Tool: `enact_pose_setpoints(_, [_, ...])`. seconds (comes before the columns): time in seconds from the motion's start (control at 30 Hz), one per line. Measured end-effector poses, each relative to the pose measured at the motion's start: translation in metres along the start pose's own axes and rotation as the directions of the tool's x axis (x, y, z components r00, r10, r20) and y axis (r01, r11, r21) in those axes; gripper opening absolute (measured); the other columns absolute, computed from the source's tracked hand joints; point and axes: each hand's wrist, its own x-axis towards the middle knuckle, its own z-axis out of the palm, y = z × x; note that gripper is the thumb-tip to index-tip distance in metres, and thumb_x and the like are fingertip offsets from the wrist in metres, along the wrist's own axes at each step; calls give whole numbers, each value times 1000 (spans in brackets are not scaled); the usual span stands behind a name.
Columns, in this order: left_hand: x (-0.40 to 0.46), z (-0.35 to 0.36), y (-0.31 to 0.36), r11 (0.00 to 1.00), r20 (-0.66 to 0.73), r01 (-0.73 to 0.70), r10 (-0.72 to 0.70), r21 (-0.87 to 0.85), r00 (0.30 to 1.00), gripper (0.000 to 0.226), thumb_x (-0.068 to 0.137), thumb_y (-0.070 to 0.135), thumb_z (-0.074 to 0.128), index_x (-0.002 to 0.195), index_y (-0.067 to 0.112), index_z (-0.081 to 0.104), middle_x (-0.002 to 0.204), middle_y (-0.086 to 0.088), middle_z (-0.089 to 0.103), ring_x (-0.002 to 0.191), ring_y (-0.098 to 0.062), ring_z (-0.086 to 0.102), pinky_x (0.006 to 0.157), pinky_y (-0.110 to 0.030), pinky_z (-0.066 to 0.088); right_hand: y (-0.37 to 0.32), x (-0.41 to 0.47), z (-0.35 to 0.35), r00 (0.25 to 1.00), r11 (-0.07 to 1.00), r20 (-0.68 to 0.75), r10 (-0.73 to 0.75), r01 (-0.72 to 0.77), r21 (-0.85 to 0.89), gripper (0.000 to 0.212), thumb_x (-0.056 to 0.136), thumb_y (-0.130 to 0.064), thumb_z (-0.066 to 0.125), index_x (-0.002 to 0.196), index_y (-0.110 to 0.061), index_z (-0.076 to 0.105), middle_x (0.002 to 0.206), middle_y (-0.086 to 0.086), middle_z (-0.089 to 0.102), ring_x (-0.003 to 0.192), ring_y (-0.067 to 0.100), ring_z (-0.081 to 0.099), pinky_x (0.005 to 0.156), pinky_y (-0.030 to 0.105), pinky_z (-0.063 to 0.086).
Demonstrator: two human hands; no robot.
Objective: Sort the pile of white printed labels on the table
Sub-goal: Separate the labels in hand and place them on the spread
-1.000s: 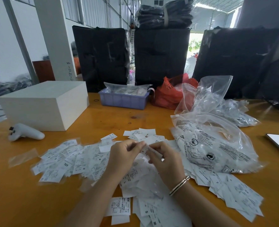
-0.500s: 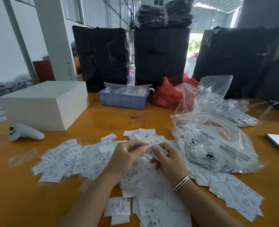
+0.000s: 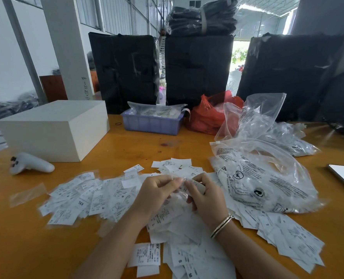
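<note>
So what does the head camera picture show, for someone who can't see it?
Two hands, left hand and right hand, pinch a small label together over a pile of white printed labels on an orange table. Clear plastic bags lie to the right.

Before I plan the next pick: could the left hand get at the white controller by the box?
Probably yes, once it lets go. The left hand is pinching a label with the right hand; only bare table and flat labels lie between it and the controller.
</note>
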Motion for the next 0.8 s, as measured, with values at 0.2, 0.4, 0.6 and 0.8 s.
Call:
enact_pose_setpoints(0.2, [2,2,-3,1000,-16,-6,5,-11,1000,18,89,19,65,83,33,74,75,14,71,69,-2,65,62,-15,51,1,0,2,999,997,38,-26,29,-75,21,88,-24,63,71,-22,52,53,-4,59,41,1,52,43,14,38])
enact_pose_setpoints(0.4, [1,4,-5,1000,51,13,-12,-12,999,11,89,23,66,94,30,72,81,13,74,73,-3,69,59,-11,48,2,2,0,1000,1000,-13,7,-7,10,19,88,-17,64,71,-14,55,45,-7,55,38,0,50,40,12,36])
enact_pose_setpoints(0.6, [1,1,-3,999,94,35,-31,-35,995,15,95,22,57,103,34,62,83,13,75,82,-2,70,61,-10,49,1,2,-1,997,999,-73,-25,27,22,20,87,-20,66,70,-19,56,46,-9,55,40,-1,51,41,10,35])
enact_pose_setpoints(0.8, [1,3,-5,999,66,24,-22,-29,998,5,91,25,63,88,27,68,80,12,73,77,-1,68,63,-14,50,3,1,2,994,993,-23,-109,108,-47,25,88,-21,65,69,-32,51,57,-25,59,56,-5,55,50,9,38])
